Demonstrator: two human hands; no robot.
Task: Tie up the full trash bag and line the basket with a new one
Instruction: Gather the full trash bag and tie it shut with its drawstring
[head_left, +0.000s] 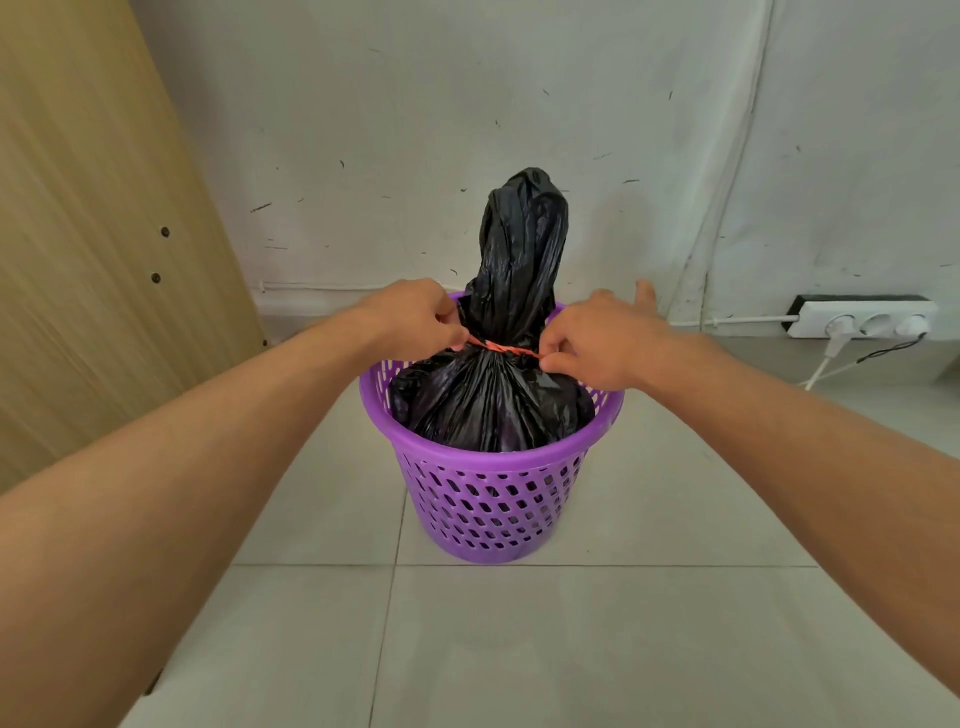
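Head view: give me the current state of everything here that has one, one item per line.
Black trash bag: in the basket, neck gathered and standing upright.
Red string: wrapped round the bag's neck, pulled taut.
Purple basket: upright on the floor.
Left hand: pinches one string end.
Right hand: pinches the other end.
Power strip: one plug in.

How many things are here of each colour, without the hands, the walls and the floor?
Black: 1, bag
Purple: 1, basket
Red: 1, string
White: 1, power strip
Wood colour: 1, board
Total: 5
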